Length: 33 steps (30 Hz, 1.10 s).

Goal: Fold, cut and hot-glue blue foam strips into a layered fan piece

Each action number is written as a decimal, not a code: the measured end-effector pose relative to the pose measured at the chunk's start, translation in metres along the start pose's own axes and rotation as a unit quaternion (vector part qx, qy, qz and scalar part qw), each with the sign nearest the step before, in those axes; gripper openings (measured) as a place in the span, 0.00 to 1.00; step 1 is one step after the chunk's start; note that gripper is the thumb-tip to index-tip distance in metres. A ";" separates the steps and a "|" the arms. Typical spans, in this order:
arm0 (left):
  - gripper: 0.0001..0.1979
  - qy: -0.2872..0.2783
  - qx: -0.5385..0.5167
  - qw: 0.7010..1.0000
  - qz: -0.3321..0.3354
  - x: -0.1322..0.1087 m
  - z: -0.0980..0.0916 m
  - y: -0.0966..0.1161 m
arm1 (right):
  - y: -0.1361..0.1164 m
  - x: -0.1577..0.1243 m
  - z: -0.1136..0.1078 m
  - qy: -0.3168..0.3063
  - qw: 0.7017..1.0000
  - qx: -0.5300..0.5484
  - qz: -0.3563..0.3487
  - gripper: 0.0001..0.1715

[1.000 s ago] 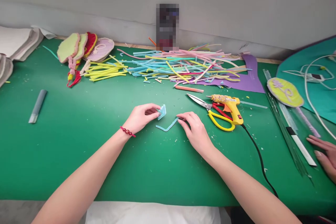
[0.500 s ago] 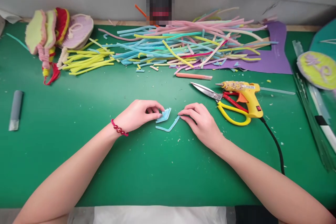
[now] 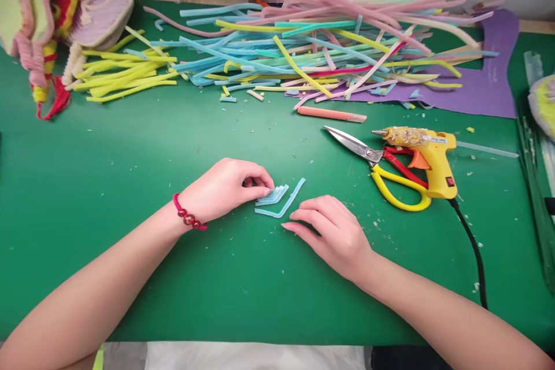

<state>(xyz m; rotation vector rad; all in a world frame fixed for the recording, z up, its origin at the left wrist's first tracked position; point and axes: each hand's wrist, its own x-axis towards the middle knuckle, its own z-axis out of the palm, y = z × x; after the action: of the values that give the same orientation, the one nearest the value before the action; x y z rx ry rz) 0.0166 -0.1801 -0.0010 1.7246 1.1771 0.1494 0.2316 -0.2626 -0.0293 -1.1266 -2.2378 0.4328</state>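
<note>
My left hand (image 3: 228, 189), with a red beaded bracelet at the wrist, pinches the left end of a small light-blue piece (image 3: 277, 193) made of bent pipe cleaners laid side by side. Its fingertips hide part of that piece. Just below and right lies a single blue pipe cleaner (image 3: 289, 203), bent into a wide V, on the green table. My right hand (image 3: 332, 234) hovers close to the right of this strip, palm down, thumb and fingers a little apart with nothing between them.
Scissors (image 3: 370, 156) and a yellow glue gun (image 3: 440, 162) with a black cord lie at right. A pile of coloured pipe cleaners (image 3: 260, 52) spreads along the back, partly over purple sheet (image 3: 498, 87). Fuzzy fan shapes (image 3: 104, 8) lie at back left, an orange stick (image 3: 332, 114) mid-table.
My right hand has let go of the bent blue pipe cleaner and drawn back down and towards me. The left hand keeps its pinch. The whole view has shifted slightly.
</note>
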 end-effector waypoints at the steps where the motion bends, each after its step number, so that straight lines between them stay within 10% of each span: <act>1: 0.10 0.005 0.000 1.000 -0.002 0.000 0.000 0.001 | -0.001 0.000 0.002 -0.010 1.000 0.002 -0.003 0.04; 33: 0.05 0.036 0.085 0.996 0.012 -0.002 0.015 0.011 | -0.004 0.002 0.007 0.000 0.997 -0.045 -0.057 0.03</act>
<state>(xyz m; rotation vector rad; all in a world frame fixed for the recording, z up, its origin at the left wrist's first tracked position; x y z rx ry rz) 0.0310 -0.1916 0.0005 1.8973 1.2530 0.1303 0.2239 -0.2631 -0.0319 -1.0375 -2.3280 0.2892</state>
